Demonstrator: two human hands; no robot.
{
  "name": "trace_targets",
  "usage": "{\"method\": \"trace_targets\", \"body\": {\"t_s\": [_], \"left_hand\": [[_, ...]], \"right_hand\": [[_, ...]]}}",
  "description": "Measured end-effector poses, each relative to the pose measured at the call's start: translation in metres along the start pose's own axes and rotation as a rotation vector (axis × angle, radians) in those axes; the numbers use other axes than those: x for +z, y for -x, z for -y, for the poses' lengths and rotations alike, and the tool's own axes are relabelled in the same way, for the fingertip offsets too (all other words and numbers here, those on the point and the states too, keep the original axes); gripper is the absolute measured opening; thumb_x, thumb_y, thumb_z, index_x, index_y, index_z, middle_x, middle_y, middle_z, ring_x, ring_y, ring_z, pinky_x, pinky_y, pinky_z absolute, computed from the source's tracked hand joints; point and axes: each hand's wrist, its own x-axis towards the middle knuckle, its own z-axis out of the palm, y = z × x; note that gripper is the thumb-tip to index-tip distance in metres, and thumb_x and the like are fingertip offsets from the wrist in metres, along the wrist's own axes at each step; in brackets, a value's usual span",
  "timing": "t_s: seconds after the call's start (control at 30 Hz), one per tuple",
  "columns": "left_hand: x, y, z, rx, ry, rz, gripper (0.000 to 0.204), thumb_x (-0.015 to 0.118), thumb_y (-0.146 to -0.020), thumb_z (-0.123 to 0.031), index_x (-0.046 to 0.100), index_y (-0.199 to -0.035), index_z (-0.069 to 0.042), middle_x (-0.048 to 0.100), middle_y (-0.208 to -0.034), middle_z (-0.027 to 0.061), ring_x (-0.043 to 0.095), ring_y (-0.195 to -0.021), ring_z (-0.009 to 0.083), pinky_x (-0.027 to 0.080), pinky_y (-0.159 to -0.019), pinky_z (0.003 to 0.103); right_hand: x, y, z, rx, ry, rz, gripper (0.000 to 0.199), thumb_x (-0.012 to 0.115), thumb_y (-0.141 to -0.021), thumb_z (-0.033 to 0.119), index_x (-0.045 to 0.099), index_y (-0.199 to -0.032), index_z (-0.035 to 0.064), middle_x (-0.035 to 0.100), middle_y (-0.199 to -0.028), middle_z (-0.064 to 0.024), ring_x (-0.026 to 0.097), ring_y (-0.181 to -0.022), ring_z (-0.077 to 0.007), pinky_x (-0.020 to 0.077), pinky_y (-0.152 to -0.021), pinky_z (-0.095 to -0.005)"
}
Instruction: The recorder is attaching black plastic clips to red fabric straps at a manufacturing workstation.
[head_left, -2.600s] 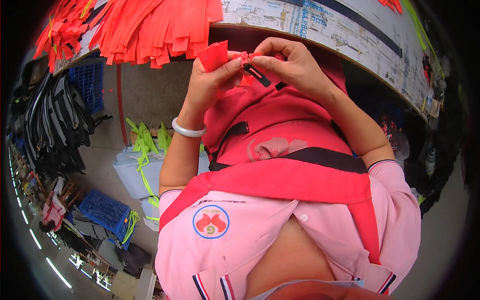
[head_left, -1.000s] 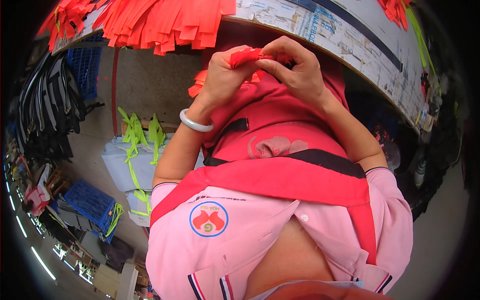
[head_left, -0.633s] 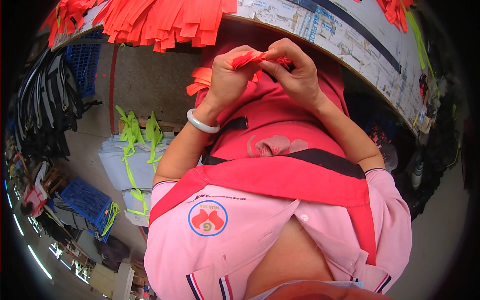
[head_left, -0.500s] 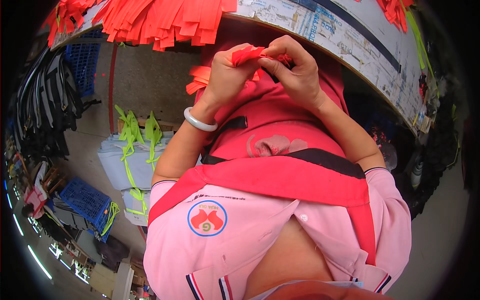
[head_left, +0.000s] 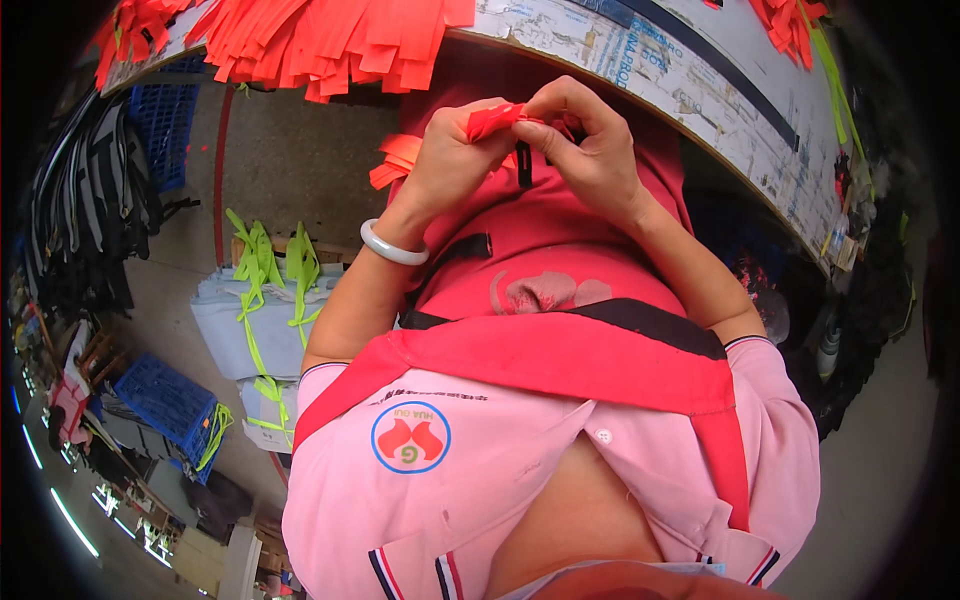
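Observation:
Both my hands meet over my red apron (head_left: 560, 350), just short of the table edge. My left hand (head_left: 455, 160) is closed around an orange-red fabric strip (head_left: 492, 121), whose folded end shows above the fingers. More orange strip ends (head_left: 398, 160) stick out beside that wrist, below the hand. My right hand (head_left: 590, 140) pinches the same strip between thumb and fingers, touching the left fingertips. A small black piece (head_left: 525, 165) hangs beneath the pinch; its kind is unclear. A white bangle (head_left: 393, 243) rings my left wrist.
Many orange-red strips (head_left: 330, 45) hang over the edge of the table (head_left: 560, 30). Black and grey straps (head_left: 90, 190) hang at the left. Pale stacked sheets tied with lime ribbon (head_left: 220, 320) stand on the floor, near a blue crate (head_left: 165, 405).
The black piece under my hands now hangs down more visibly. My right fingers have shifted slightly on the strip; both hands keep their hold.

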Motion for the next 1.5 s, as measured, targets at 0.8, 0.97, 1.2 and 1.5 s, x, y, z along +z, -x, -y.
{"method": "trace_targets", "body": {"t_s": [0.8, 0.97, 1.2, 1.5], "left_hand": [[0.006, -0.038, 0.023, -0.143, 0.281, -0.034, 0.015, 0.067, -0.088, -0.008, 0.065, -0.096, 0.004, 0.065, -0.076, 0.0067, 0.059, -0.057, 0.0117, 0.050, -0.052, 0.024], [0.030, -0.075, 0.058, -0.527, 0.944, 0.037, 0.014, 0.050, -0.098, -0.013, 0.053, -0.105, -0.001, 0.056, -0.078, 0.0056, 0.056, -0.065, 0.0146, 0.052, -0.059, 0.027], [0.043, -0.108, 0.088, -0.542, 1.082, 0.029, 0.011, 0.048, -0.097, -0.008, 0.054, -0.102, 0.000, 0.057, -0.082, 0.0080, 0.055, -0.066, 0.0145, 0.055, -0.068, 0.028], [0.041, -0.099, 0.073, -0.373, 0.854, -0.088, 0.012, 0.062, -0.092, -0.010, 0.059, -0.098, 0.000, 0.058, -0.072, 0.0043, 0.054, -0.057, 0.0120, 0.047, -0.052, 0.024]], "right_hand": [[-0.027, 0.001, -0.037, 0.343, -0.060, -0.085, 0.016, 0.066, -0.090, 0.018, 0.064, -0.091, 0.0020, 0.060, -0.072, 0.0008, 0.053, -0.062, -0.0035, 0.0415, -0.049, -0.0190], [-0.054, -0.016, -0.068, 0.313, 0.178, -0.152, 0.020, 0.060, -0.091, 0.021, 0.061, -0.086, 0.0010, 0.063, -0.066, -0.0063, 0.058, -0.053, -0.0139, 0.0450, -0.048, -0.0296], [-0.048, -0.024, -0.081, 0.130, 0.638, -0.266, 0.015, 0.060, -0.091, 0.016, 0.058, -0.087, 0.0017, 0.064, -0.067, -0.0154, 0.066, -0.059, -0.0250, 0.0495, -0.054, -0.0336], [-0.059, -0.035, -0.080, 0.238, 0.392, -0.213, 0.028, 0.065, -0.091, 0.030, 0.059, -0.087, 0.0035, 0.060, -0.064, -0.0019, 0.053, -0.053, -0.0066, 0.0408, -0.046, -0.0235]]}}
